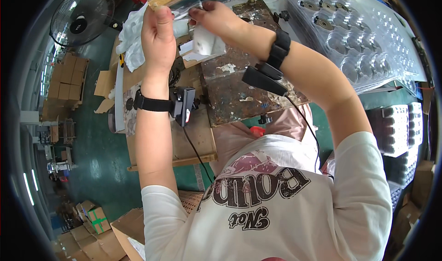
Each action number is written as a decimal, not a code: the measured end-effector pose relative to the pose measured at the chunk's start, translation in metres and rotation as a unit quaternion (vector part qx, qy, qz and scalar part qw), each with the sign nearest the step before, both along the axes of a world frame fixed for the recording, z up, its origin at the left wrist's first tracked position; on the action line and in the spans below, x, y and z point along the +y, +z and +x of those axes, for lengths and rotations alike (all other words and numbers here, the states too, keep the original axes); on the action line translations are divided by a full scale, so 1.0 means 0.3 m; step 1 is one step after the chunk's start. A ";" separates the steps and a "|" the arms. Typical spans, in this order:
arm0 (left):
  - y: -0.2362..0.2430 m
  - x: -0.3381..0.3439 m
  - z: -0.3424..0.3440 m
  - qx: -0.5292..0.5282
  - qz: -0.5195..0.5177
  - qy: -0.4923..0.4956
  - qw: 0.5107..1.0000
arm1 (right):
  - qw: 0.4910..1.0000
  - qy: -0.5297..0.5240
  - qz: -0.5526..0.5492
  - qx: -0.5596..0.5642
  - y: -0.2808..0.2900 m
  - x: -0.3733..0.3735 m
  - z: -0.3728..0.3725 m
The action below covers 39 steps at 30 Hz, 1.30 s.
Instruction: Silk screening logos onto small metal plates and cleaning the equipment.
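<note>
Worn, paint-stained tabletop (239,95) sits under both raised arms, a flat cardboard sheet (198,136) beside it toward the person's left. To the right, a large clear plastic blister tray (368,44) slopes away, many of its round pockets already loaded with dark round metal parts; the rest of its pockets are too glared over to count. Below it, stacks of further trays (398,127) stand waiting, filled or not cannot be told. A standing fan (83,14) is on the green floor at far left, with flattened cartons (66,76) behind it. White crumpled wrapping or cloth (133,35) lies at the tabletop's far-left edge. Both hands are lifted together above the far end of the tabletop. Left hand (158,35) is closed, thumb up, pinching one end of a thin silvery rod-like piece (184,15). Right hand (216,19) has its fingers drawn narrow on the other end of the same piece, and a small white block-shaped item (205,42) hangs just below it, touching or nearly touching the palm; which cannot be told. Each wrist carries a black strap with a small black device. Judgement: work looks mid-cycle, with 1 piece in hand between the 2 hands and not yet set down, 1 tray largely stocked, and further stacks apparently to go.
</note>
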<state>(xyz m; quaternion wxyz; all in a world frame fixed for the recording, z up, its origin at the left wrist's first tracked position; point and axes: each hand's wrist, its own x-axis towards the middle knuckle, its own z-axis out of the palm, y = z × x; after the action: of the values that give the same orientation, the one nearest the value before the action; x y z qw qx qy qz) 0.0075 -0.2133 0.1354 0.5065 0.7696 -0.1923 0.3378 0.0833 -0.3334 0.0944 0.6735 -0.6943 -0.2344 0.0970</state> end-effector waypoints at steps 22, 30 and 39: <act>0.025 -0.021 -0.015 -0.031 0.000 0.035 0.999 | 0.959 0.103 0.215 0.151 -0.011 0.011 0.005; 0.027 -0.035 -0.008 -0.028 0.014 0.017 0.999 | 0.989 0.073 0.088 0.090 -0.211 -0.039 0.178; 0.036 -0.036 -0.015 -0.019 0.011 0.018 1.000 | 0.946 0.098 0.219 0.220 -0.002 -0.013 0.016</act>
<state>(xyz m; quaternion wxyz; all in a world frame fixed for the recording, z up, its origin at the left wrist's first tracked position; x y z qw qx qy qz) 0.0031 -0.2243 0.1462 0.4881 0.7718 -0.1917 0.3597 0.0881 -0.3372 0.0937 0.8308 -0.4648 -0.1631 0.2589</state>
